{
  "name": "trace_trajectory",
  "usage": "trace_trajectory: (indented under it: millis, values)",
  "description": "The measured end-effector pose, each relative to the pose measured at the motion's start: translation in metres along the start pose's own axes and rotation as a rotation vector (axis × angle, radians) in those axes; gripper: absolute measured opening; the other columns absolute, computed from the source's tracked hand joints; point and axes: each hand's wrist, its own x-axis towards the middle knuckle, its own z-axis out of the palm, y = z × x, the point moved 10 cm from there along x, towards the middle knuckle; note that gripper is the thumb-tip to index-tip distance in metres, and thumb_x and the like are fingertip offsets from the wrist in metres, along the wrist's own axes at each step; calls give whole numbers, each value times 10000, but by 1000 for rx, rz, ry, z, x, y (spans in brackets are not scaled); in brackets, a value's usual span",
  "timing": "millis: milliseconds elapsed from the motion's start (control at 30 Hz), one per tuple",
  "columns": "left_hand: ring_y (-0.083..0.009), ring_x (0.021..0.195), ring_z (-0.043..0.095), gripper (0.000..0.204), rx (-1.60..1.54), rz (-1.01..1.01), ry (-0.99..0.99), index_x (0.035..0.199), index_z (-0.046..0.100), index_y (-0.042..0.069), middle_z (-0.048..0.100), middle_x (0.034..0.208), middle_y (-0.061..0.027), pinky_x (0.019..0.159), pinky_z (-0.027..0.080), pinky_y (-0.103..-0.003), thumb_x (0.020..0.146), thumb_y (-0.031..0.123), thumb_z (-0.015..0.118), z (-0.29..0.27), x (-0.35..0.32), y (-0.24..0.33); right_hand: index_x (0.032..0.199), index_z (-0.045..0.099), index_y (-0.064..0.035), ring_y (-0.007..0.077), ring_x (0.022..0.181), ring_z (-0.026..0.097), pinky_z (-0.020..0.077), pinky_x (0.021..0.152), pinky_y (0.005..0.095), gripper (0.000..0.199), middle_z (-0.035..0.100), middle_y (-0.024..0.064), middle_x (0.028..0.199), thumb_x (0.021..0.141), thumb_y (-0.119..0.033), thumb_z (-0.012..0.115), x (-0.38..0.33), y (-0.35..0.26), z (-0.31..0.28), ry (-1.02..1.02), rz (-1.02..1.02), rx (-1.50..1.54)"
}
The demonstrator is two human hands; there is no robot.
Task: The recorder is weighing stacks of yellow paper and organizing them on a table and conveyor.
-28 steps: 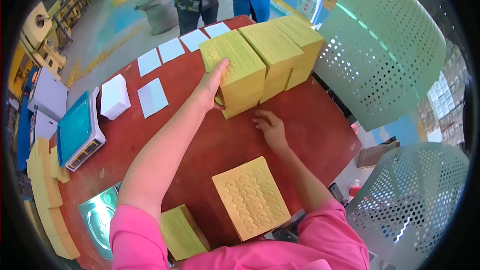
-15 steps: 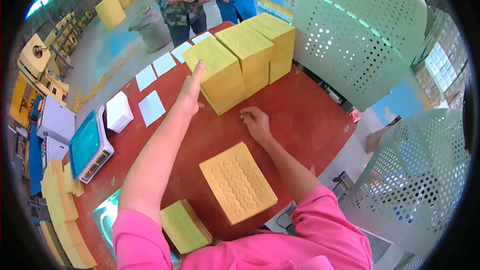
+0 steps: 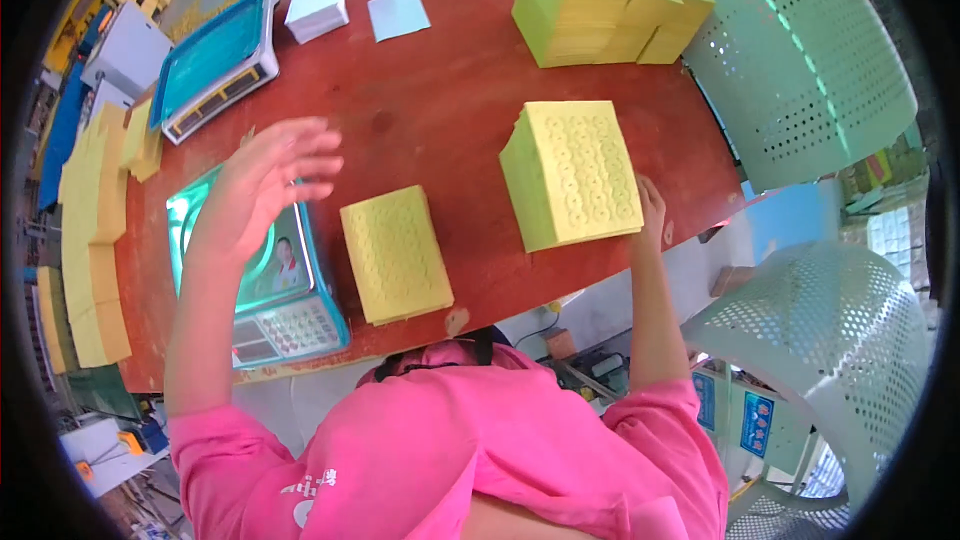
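Observation:
A tall stack of yellow paper sheets (image 3: 583, 170), embossed with rows of round patterns, stands on the red table. My right hand (image 3: 651, 210) rests along its right side with fingers stretched out, some partly hidden by the stack. My left hand (image 3: 272, 175) is raised over a blue digital scale (image 3: 300, 325) with a shiny metal pan, its fingers apart and nothing in them. Between the hands sits a lower stack of the same embossed yellow paper (image 3: 397, 255).
Several tall yellow paper stacks (image 3: 580, 20) stand at the far right of the red table (image 3: 440, 130). A second scale (image 3: 215, 65), a white paper pile (image 3: 317, 8) and white sheets (image 3: 398, 14) lie far left. Perforated green chairs (image 3: 800, 70) flank the table's right side.
My view has tilted down toward the near table edge. My left hand has left the far stacks and come back over the near scale; my right hand has moved to the embossed stack's right side.

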Motion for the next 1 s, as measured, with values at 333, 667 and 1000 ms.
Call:
trace_trajectory:
  millis: [333,667,1000]
  values:
    - [-217,956,618,372,-263,-97,486,1216,556,35,627,1119,-130,815,514,-384,992,329,511,-167,-223,-122,994,628,11,201,790,673,540,704,302,209,670,95,917,997,-163,513,-181,6,6,241,-30,126]
    - [-204,843,640,337,-219,5,485,1060,620,-3,667,961,-118,754,528,-333,998,300,488,-146,-295,-157,1021,626,28,121,735,620,508,672,263,196,650,58,808,1009,-76,460,-310,-42,190,-418,-54,112]
    - [-177,594,613,244,-171,-634,433,878,669,6,661,730,-75,548,509,-303,888,242,608,-98,-387,-425,1024,643,11,89,769,595,504,692,244,179,638,41,850,1003,-103,506,-406,26,204,-809,305,111]
